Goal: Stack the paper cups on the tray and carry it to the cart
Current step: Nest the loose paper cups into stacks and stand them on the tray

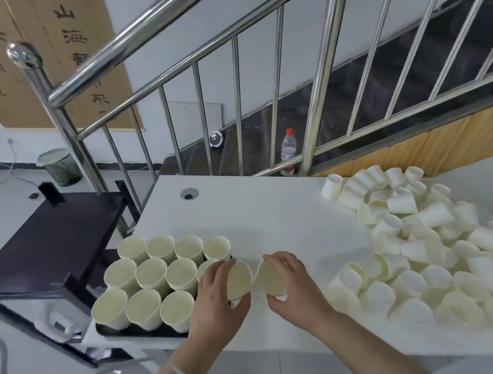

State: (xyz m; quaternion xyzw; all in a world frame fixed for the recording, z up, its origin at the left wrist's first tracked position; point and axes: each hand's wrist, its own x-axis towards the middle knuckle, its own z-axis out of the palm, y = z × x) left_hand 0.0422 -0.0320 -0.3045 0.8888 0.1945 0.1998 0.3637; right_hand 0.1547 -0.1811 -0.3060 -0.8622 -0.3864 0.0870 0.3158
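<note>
Several cream paper cups stand upright in rows on a dark tray at the left end of the white table. My left hand grips one paper cup at the tray's right edge. Just to the right, my right hand grips a second paper cup, its mouth tilted toward me. The two held cups are side by side, almost touching. A large heap of loose paper cups lies on the right part of the table.
A black cart stands left of the table, below the tray's level. A steel stair railing rises behind the table, with a water bottle on the stairs. A bin sits on the floor at far left.
</note>
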